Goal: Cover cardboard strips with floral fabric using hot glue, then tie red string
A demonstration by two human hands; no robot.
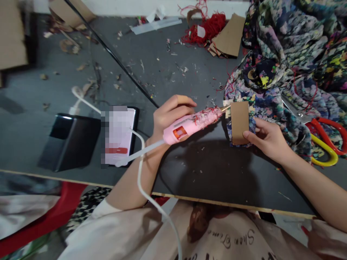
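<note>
My left hand (pixel 168 112) is closed around a pink hot glue gun (pixel 193 124). The gun is smeared with red threads and scraps, and a pale glue stick (pixel 148 150) juts from its rear. Its metal nozzle (pixel 225 108) is at the upper left edge of a brown cardboard rectangle (pixel 240 121); whether they touch I cannot tell. The cardboard lies on a piece of floral fabric (pixel 228 124) that shows around its sides. My right hand (pixel 267 135) pinches both at their lower right, thumb on the cardboard, other fingers partly hidden.
Scissors (pixel 325 139) with red and yellow handles lie partly under heaped floral cloth (pixel 287 47) at right. Red yarn (pixel 207 29) and cardboard pieces (pixel 229 36) are at the back. A phone (pixel 120 135) and a dark box-like device (pixel 72 141) stand left. A black cable (pixel 114 56) crosses the table.
</note>
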